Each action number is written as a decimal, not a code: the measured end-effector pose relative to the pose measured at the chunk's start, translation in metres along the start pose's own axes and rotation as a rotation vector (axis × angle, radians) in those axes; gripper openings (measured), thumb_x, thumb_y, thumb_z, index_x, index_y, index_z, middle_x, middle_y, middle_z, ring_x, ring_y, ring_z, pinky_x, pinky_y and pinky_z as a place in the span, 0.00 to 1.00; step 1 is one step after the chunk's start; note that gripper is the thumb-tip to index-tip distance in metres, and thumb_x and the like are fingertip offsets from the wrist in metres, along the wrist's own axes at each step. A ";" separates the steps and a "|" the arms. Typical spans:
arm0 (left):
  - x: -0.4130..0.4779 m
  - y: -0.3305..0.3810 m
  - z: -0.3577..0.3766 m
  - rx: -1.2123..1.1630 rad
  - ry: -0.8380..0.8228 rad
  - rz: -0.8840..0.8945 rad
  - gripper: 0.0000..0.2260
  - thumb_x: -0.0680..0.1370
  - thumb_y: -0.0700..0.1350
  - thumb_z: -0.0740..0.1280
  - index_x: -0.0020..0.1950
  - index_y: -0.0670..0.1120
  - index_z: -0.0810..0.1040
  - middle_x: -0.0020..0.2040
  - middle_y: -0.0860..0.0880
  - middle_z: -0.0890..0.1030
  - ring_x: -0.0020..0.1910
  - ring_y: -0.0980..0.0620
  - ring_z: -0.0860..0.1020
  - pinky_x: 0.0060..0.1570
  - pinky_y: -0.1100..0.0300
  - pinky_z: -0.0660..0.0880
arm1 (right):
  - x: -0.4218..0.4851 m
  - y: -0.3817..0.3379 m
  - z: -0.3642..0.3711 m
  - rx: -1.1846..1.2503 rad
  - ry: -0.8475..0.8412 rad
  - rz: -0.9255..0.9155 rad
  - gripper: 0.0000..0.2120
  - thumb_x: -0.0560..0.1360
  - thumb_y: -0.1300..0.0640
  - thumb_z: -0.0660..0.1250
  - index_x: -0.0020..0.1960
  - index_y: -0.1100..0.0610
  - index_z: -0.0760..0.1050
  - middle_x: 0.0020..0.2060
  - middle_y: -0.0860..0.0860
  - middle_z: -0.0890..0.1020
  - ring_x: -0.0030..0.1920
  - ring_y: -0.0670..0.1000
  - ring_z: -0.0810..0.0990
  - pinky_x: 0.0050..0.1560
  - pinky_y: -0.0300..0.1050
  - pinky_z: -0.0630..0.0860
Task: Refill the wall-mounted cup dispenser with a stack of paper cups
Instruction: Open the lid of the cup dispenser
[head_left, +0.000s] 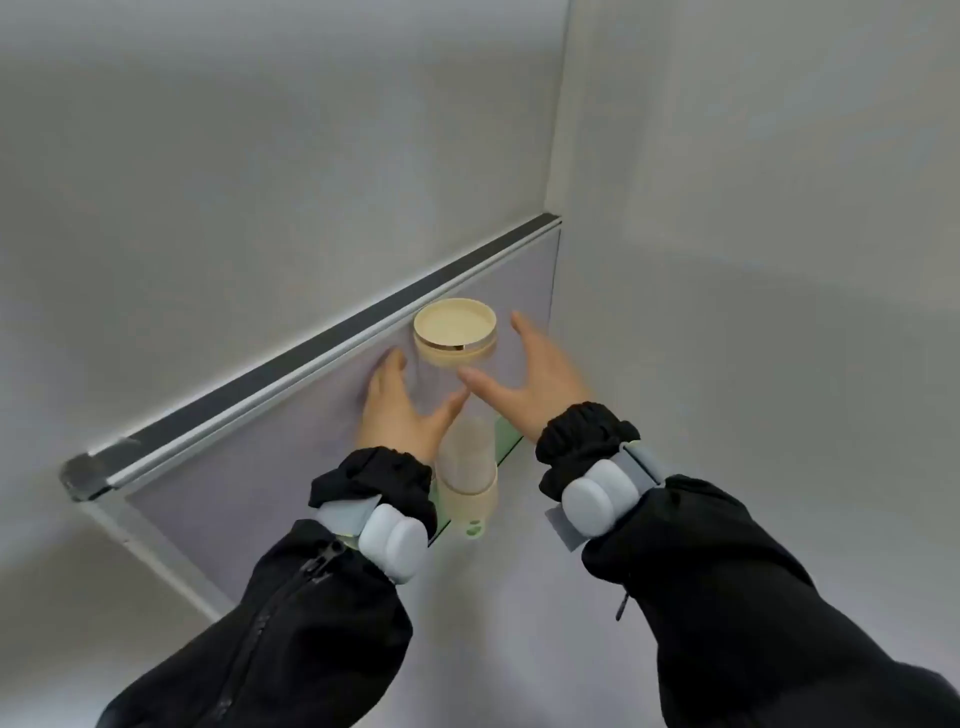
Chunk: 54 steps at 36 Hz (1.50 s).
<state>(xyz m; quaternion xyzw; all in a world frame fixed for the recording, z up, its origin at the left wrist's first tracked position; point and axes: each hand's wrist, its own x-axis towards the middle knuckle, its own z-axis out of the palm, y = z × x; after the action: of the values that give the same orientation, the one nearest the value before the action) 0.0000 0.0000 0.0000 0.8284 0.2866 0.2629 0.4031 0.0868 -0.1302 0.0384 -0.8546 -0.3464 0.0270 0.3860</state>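
Observation:
The cup dispenser (465, 415) is a clear upright tube fixed to a lavender partition panel, with a cream lid (454, 328) on top and a cream collar at its base. White paper cups show inside its lower half. My left hand (397, 405) is open on the tube's left side, fingers spread, thumb reaching across the front. On the right, my right hand (524, 384) is open too, thumb pointing at the tube just under the lid. Whether either hand touches the tube is unclear. No loose stack of cups is in view.
The lavender partition panel (311, 467) has a grey top rail (291, 364) running diagonally. A white wall corner (558, 156) rises just right of the dispenser. A green mounting plate (506, 441) sits behind the tube. Both wrists carry pale grey devices.

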 end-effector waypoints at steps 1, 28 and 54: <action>0.005 0.004 0.001 0.003 -0.005 0.006 0.42 0.62 0.65 0.67 0.69 0.48 0.58 0.69 0.46 0.67 0.66 0.47 0.67 0.62 0.49 0.67 | 0.007 -0.003 0.001 0.019 0.007 -0.018 0.45 0.64 0.30 0.62 0.72 0.52 0.52 0.73 0.51 0.61 0.71 0.53 0.62 0.67 0.47 0.59; 0.018 0.022 0.011 0.011 0.059 -0.007 0.31 0.61 0.60 0.72 0.59 0.48 0.71 0.57 0.49 0.78 0.56 0.51 0.75 0.53 0.57 0.70 | 0.074 -0.010 -0.021 0.180 0.107 0.121 0.37 0.67 0.27 0.50 0.31 0.62 0.71 0.37 0.61 0.83 0.30 0.53 0.71 0.35 0.46 0.69; 0.008 0.016 0.019 0.010 0.065 0.062 0.33 0.63 0.60 0.71 0.62 0.48 0.66 0.60 0.49 0.72 0.58 0.51 0.71 0.53 0.60 0.65 | 0.077 0.010 -0.030 0.585 -0.031 0.477 0.34 0.70 0.30 0.49 0.44 0.58 0.77 0.42 0.55 0.82 0.45 0.55 0.80 0.50 0.52 0.74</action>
<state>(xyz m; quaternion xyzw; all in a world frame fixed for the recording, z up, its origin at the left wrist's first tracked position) 0.0227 -0.0122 0.0048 0.8298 0.2753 0.3007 0.3810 0.1606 -0.1065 0.0693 -0.7644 -0.1210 0.2271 0.5911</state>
